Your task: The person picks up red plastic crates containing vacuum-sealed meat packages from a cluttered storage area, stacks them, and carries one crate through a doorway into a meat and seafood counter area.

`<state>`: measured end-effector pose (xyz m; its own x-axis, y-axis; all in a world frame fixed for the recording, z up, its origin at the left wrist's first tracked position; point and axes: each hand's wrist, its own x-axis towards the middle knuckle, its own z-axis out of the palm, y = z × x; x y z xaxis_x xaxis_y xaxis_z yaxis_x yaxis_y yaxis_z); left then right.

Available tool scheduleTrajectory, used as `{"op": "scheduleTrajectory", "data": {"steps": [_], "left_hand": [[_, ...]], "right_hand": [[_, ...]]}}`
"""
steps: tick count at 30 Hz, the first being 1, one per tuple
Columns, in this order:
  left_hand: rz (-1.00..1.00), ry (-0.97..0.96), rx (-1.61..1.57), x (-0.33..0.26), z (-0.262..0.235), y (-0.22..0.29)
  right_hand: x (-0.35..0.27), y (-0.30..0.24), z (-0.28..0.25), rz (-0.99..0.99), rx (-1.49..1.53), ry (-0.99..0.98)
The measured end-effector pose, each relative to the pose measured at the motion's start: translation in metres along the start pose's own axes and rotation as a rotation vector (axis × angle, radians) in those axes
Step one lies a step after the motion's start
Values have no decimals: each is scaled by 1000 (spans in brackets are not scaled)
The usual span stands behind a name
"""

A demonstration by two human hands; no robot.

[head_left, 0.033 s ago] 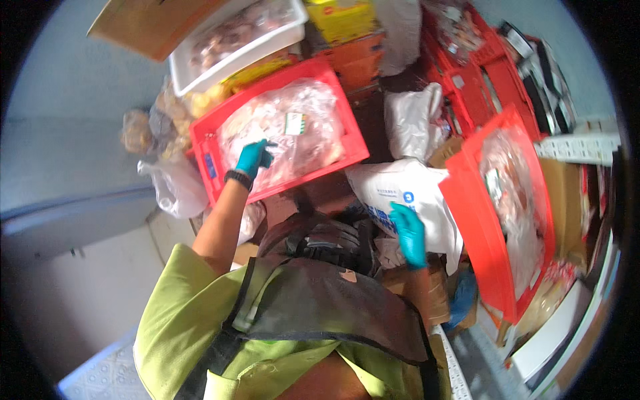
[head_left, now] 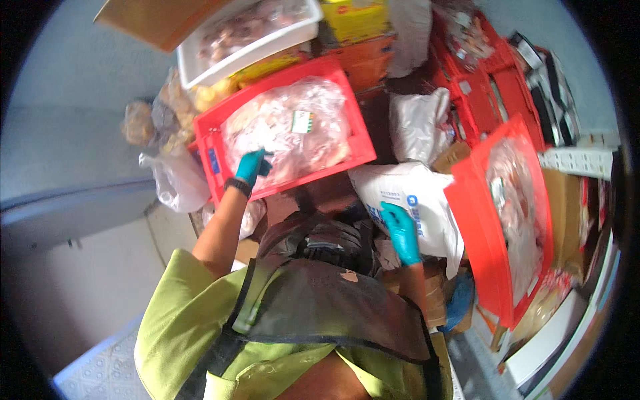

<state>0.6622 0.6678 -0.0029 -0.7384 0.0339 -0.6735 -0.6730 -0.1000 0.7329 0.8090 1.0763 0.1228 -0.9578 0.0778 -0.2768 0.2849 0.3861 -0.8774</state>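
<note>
My left hand [head_left: 252, 167], in a teal glove, is over the near left part of a red crate [head_left: 215, 175]. Its fingers are apart and slightly bent, by the clear plastic film; whether they touch it I cannot tell. Under this film lies pale, meat-like food [head_left: 287, 130] with a small white and green label [head_left: 302, 122] on top. My right hand [head_left: 401, 233], gloved the same way, hovers at a white sack with blue print [head_left: 433, 213]. Its fingers are stretched out and nothing shows in them.
A second red crate [head_left: 477, 247] with film-wrapped food stands tilted at the right. White tub [head_left: 250, 43] of food, yellow box [head_left: 357, 20] and orange box [head_left: 360, 63] sit behind. Plastic bags [head_left: 175, 181] lie left; more red crates [head_left: 480, 100] are far right.
My right hand has shifted a little left across the white sack. My left hand has drawn slightly nearer to me over the crate. The whole view has shifted a little.
</note>
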Motion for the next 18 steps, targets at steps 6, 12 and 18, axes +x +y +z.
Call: {"op": "scheduleTrajectory", "data": {"steps": [6, 12, 18], "left_hand": [[-158, 267, 12, -49, -109, -156], [-113, 25, -147, -73, -143, -175], [-185, 49, -234, -67, -173, -172]], "right_hand": [[111, 9, 135, -273, -421, -276], [226, -7, 272, -588, -1004, -352], [251, 3, 340, -458, -1151, -348]]}}
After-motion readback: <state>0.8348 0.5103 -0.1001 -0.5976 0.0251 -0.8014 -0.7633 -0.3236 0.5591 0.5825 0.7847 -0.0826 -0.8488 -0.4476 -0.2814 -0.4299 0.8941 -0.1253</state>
